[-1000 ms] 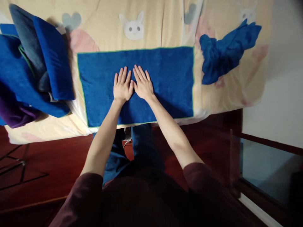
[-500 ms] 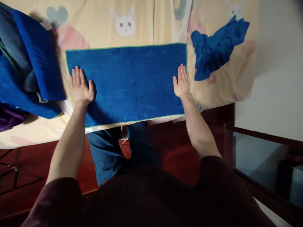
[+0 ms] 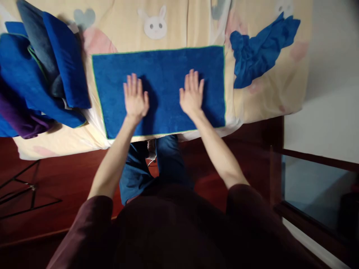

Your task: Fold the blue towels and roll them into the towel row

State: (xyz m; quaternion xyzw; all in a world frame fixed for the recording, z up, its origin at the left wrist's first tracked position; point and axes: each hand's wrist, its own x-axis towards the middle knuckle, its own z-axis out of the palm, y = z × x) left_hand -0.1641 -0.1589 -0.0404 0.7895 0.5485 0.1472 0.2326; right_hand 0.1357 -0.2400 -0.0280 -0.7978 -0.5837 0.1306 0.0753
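Note:
A blue towel (image 3: 168,99) with green edging lies spread flat, its long side along the front edge of the bed. Over its left half is my left hand (image 3: 135,99), palm down with the fingers stretched out. My right hand (image 3: 192,93) is over the right half in the same way, thumb toward the middle. Each hand casts a shadow on the cloth; whether the palms press on it or hover just above I cannot tell. Neither hand grips anything.
To the left lies a pile of blue towels (image 3: 66,63) with a purple cloth (image 3: 21,108). A crumpled blue cloth (image 3: 259,52) is at the right on the rabbit-patterned bedcover (image 3: 129,33). Thin black metal legs (image 3: 32,186) stand at lower left, a dark wooden frame (image 3: 276,168) at right.
Both hands have moved inward from the towel's left and right edges toward its middle, staying flat. The view has shifted slightly, showing more of the pile on the left.

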